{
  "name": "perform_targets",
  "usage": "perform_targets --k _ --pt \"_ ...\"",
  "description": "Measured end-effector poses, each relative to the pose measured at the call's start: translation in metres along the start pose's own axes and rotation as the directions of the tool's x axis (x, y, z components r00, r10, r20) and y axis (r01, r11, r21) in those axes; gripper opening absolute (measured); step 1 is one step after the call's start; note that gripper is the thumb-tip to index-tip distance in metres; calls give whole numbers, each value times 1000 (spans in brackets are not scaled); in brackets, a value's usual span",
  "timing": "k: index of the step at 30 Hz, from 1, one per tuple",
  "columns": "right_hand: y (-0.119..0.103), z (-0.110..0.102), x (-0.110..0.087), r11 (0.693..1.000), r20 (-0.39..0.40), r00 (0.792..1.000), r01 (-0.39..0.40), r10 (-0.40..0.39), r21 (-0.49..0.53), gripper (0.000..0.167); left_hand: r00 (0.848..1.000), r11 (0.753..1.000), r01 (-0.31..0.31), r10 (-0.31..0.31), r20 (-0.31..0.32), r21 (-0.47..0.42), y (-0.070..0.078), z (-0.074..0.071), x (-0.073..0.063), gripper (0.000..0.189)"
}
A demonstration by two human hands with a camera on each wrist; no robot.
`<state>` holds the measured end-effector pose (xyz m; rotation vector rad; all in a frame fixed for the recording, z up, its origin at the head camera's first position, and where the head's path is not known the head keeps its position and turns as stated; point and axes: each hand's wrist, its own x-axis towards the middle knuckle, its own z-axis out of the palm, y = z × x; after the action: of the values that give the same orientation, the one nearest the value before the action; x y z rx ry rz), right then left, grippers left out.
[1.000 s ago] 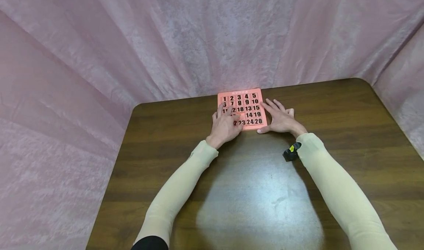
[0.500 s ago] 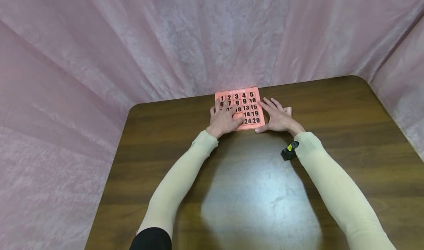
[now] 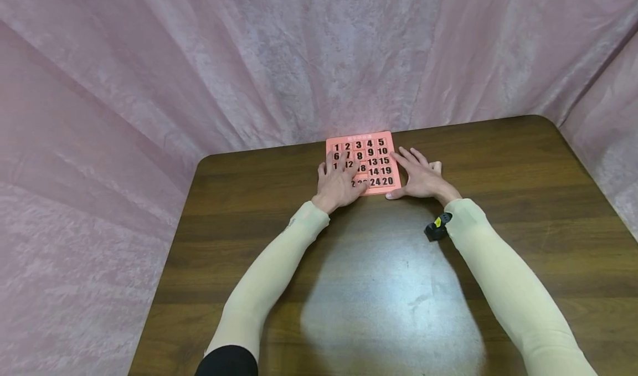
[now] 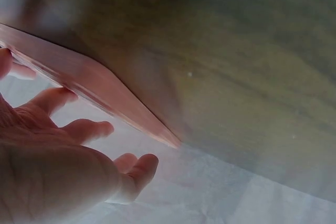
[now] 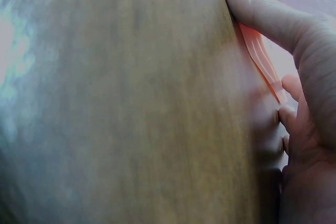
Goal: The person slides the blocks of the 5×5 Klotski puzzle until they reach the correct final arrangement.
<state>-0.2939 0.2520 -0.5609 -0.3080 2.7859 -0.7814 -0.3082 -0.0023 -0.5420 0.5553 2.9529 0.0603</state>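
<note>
A pink sliding number puzzle (image 3: 380, 190) lies flat at the table's far edge, black numerals on its tiles. Over its lower left side spreads my left hand (image 3: 336, 188), fingers extended across the tiles and covering some numbers. A finger of it touches near the 18 tile (image 3: 363, 169), which sits slightly lower than the 13 beside it. My right hand (image 3: 422, 180) rests against the puzzle's right side, index finger at the edge and thumb by the lower right corner. In the left wrist view, the puzzle's pink rim (image 4: 97, 77) shows beyond the left hand's fingers.
Brown wooden table (image 3: 239, 243) extends toward me, with a bright reflection in front. Pink curtain (image 3: 299, 60) hangs behind and at the sides. A black device with a yellow mark (image 3: 436, 229) sits at my right wrist.
The 18 tile has slid down toward the near edge from its place beside 13. My left fingers have shifted over the tiles. The right hand keeps its place on the puzzle.
</note>
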Motion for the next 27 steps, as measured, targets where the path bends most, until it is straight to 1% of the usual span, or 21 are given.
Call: perform_targets --k 5,8,12,13,14,15,16,20,21,22,23,27 --pt "3 1 1 1000 11 1000 -8 8 -6 127 1000 1000 -7 8 16 -16 -5 12 6 79" --pt "3 0 0 1000 11 1000 -6 7 -14 127 1000 999 -15 16 13 -49 -10 25 15 81" --pt "2 -2 -1 1000 4 1000 -7 7 -20 127 999 999 -22 23 22 -48 -7 21 11 83" --pt "2 -2 -1 1000 2 1000 -9 9 -19 126 999 999 -22 23 25 -39 -5 17 8 83" --pt "2 -2 -2 1000 1 1000 -11 11 -19 126 999 999 -20 21 24 -33 -4 18 8 83" --pt "2 -2 -2 1000 0 1000 -12 12 -18 125 999 1000 -19 20 26 -23 -2 14 4 83" --pt "2 -1 -1 1000 0 1000 -11 11 -20 125 1000 1000 -17 18 18 -24 -2 16 5 84" --pt "1 0 -1 1000 -3 1000 -5 4 -26 127 1000 1000 -9 9 7 -5 -1 13 -2 82" --pt "1 1 -1 1000 -3 1000 -3 3 -27 127 1000 1000 -9 9 6 2 1 9 -7 81" --pt "1 1 -1 1000 -3 1000 -2 2 -29 128 1000 1000 -7 7 2 8 1 9 -8 80" --pt "0 1 -2 1000 -4 1000 0 0 -30 128 1000 1000 -6 6 3 17 2 6 -12 78" --pt "-1 0 0 1000 -10 1000 -1 0 -24 127 1000 1000 -6 7 -25 26 3 4 -16 77"
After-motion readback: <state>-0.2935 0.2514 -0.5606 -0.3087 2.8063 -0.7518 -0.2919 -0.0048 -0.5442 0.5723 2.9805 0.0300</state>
